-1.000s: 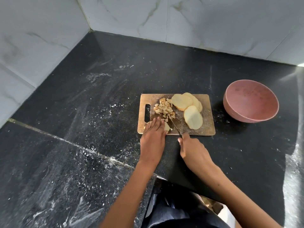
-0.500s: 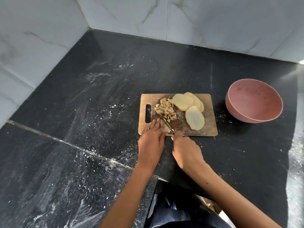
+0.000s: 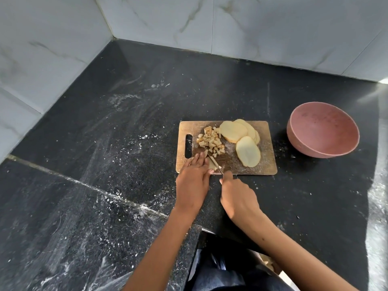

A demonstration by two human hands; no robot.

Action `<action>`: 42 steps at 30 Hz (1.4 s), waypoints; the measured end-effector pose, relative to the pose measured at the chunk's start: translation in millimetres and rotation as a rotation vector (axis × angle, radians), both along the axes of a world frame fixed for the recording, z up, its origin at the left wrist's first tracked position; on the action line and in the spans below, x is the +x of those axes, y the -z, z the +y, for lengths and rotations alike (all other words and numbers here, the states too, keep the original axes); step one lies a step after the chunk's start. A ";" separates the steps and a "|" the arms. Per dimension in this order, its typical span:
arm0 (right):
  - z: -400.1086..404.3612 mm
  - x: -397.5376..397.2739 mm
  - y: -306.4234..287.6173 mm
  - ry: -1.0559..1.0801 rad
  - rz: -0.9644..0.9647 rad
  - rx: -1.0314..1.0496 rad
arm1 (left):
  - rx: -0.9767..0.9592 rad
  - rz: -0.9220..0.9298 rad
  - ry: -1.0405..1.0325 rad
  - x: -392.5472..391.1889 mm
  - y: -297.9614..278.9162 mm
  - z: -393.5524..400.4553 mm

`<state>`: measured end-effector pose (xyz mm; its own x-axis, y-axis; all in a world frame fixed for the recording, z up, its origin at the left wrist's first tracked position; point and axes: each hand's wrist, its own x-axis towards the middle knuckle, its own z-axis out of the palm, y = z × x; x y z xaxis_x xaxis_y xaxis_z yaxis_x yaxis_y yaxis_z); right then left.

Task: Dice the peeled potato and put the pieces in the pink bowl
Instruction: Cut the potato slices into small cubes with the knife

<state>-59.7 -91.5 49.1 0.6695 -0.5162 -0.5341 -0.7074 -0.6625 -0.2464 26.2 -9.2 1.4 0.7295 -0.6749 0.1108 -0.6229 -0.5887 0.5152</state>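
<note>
Your left hand (image 3: pixel 194 177) lies flat-fingered on the potato piece (image 3: pixel 211 166) to steady it on the cutting board (image 3: pixel 266 164), your right hand (image 3: pixel 237 196) grips the knife (image 3: pixel 215 163), and the pink bowl (image 3: pixel 323 131) waits empty nearby.

Soft daylight enters from the right, where the black counter (image 3: pixel 315 206) shines in a pale glare along its edge (brightest at the far right corner). The pink bowl (image 3: pixel 323 131) casts a faint shadow to its left. Focus is sharp mid-frame; the wide lens bends the wall tiles (image 3: pixel 52 59) at the edges.
</note>
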 end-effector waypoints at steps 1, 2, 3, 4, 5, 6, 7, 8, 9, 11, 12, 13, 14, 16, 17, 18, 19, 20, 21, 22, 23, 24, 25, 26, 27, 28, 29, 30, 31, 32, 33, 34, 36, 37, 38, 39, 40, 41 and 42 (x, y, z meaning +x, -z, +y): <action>-1.1 0.1 0.9 -0.004 -0.006 0.006 | -0.006 0.000 -0.007 0.0 0.4 0.0; -2.9 -2.9 0.9 -0.008 -0.007 0.017 | -0.004 -0.003 -0.010 -0.5 0.8 -0.1; -3.6 -8.7 0.9 -0.011 -0.005 0.030 | 0.004 -0.005 -0.010 -1.3 1.4 -0.3; -3.8 -16.3 0.6 -0.017 -0.005 0.038 | 0.010 -0.006 -0.011 -1.7 2.1 -0.4; -3.2 -23.8 -0.3 -0.022 -0.009 0.043 | 0.011 -0.007 -0.014 -1.9 2.8 -0.4; -1.9 -30.6 -1.5 -0.027 -0.009 0.044 | 0.009 -0.009 -0.016 -1.9 3.0 -0.3; -0.6 -36.1 -2.2 -0.034 -0.009 0.040 | 0.008 -0.012 -0.015 -1.7 3.0 -0.5; 0.9 -40.5 -2.4 -0.040 -0.008 0.034 | 0.013 -0.017 -0.010 -2.1 2.9 -0.5; 1.8 -43.8 -2.3 -0.044 -0.007 0.026 | 0.016 -0.020 -0.006 -2.7 2.6 -0.9; 2.6 -48.2 -2.8 -0.047 -0.009 0.006 | 0.012 -0.023 -0.008 -4.0 2.3 -1.5; 1.9 -49.3 -3.6 -0.041 -0.017 0.003 | 0.005 -0.025 -0.013 -4.6 2.4 -1.4; 0.1 -48.7 -4.2 -0.027 -0.032 0.014 | -0.002 -0.027 -0.014 -5.2 3.2 -1.4; -2.6 -46.8 -4.2 -0.008 -0.052 0.034 | -0.003 -0.030 -0.011 -5.5 4.5 -0.8; -10.4 -40.5 -4.3 0.022 -0.089 0.080 | -0.007 -0.031 -0.003 -6.0 6.3 0.8; -14.5 -37.4 -5.2 0.030 -0.109 0.098 | -0.017 -0.030 -0.004 -6.2 6.3 1.6; -17.9 -35.1 -6.5 0.038 -0.131 0.111 | -0.027 -0.030 -0.003 -5.8 5.8 2.1; -20.5 -34.3 -7.5 0.044 -0.154 0.115 | -0.033 -0.031 0.000 -5.6 5.6 2.6; -22.3 -34.5 -8.8 0.050 -0.177 0.113 | -0.038 -0.031 0.003 -5.5 5.4 3.0; -22.8 -34.8 -10.1 0.057 -0.195 0.110 | -0.042 -0.031 0.005 -5.6 5.2 3.4; -22.1 -34.7 -11.4 0.063 -0.207 0.109 | -0.044 -0.033 0.006 -6.1 5.5 3.7; -20.6 -33.3 -12.3 0.061 -0.214 0.109 | -0.043 -0.038 0.002 -6.8 5.8 3.5; -18.8 -30.9 -12.6 0.054 -0.215 0.108 | -0.038 -0.047 -0.006 -8.2 6.3 3.3; -16.7 -27.8 -12.6 0.044 -0.212 0.100 | -0.032 -0.054 -0.018 -9.8 6.8 2.8; -15.0 -24.1 -11.9 0.034 -0.211 0.087 | -0.026 -0.057 -0.029 -11.2 7.3 2.4; -13.8 -20.3 -10.9 0.024 -0.219 0.066 | -0.021 -0.055 -0.034 -11.6 7.1 1.9; -13.1 -16.8 -9.6 0.011 -0.229 0.045 | -0.018 -0.051 -0.036 -11.0 6.8 1.7; -12.8 -13.6 -8.8 -0.001 -0.236 0.026 | -0.018 -0.042 -0.036 -9.6 6.1 1.9; -12.9 -11.0 -8.1 -0.012 -0.235 0.012 | -0.021 -0.026 -0.034 -7.6 5.0 2.1; -13.3 -8.3 -7.3 -0.022 -0.225 0.001 | -0.022 -0.008 -0.030 -5.2 3.8 2.4; -13.7 -5.9 -6.8 -0.033 -0.208 -0.008 | -0.023 0.007 -0.023 -3.4 3.0 2.6; -13.6 -3.4 -6.2 -0.046 -0.189 -0.016 | -0.022 0.017 -0.017 -2.2 2.4 3.2; -13.3 -0.8 -5.7 -0.058 -0.171 -0.023 | -0.020 0.021 -0.012 -1.7 1.8 3.3; -12.6 4.8 -4.4 -0.076 -0.143 -0.027 | -0.014 0.026 -0.008 -1.5 0.9 2.9; -12.3 7.6 -3.5 -0.087 -0.132 -0.031 | -0.011 0.029 -0.011 -1.3 0.2 2.5; -12.2 9.1 -3.0 -0.099 -0.117 -0.038 | -0.009 0.030 -0.016 -1.4 -0.4 2.2; -12.1 8.4 -3.0 -0.107 -0.099 -0.044 | -0.008 0.034 -0.021 -1.4 -1.0 2.0; -11.7 5.4 -3.1 -0.108 -0.076 -0.046 | -0.007 0.041 -0.024 -1.3 -1.7 1.9; -11.2 0.5 -2.7 -0.105 -0.050 -0.044 | -0.008 0.048 -0.025 -0.8 -1.7 1.8; -10.4 -5.7 -2.2 -0.100 -0.028 -0.038 | -0.009 0.050 -0.025 -0.6 -1.2 1.8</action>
